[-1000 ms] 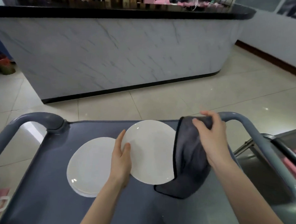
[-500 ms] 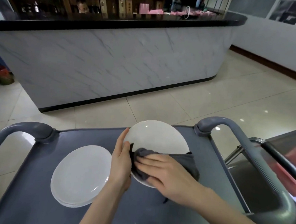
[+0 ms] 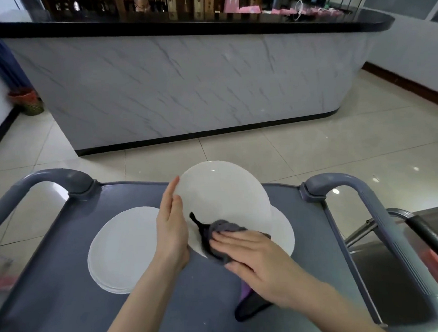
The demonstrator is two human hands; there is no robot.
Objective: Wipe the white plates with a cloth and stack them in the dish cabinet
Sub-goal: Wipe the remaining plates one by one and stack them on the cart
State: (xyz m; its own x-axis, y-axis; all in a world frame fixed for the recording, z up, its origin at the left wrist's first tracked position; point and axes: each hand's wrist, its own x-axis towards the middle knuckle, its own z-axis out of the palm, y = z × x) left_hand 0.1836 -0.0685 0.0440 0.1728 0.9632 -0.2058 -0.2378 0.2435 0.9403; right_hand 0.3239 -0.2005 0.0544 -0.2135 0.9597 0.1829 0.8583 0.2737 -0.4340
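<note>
Cloth (image 3: 222,228) under right hand (image 3: 258,260) presses tilted plate (image 3: 221,191).

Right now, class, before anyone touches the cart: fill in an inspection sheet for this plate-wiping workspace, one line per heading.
Surface: grey cart top, raised handles at both far corners.
Job's things: tilted plate; plate stack flat at left; grey cloth on the tilted plate.
Clutter: pink items on the counter.
Hands: left hand grips the tilted plate's edge; right hand presses the grey cloth flat-fingered.
Cables: nothing seen.
Surroundings: the counter ahead, tiled floor, red bin.
</note>
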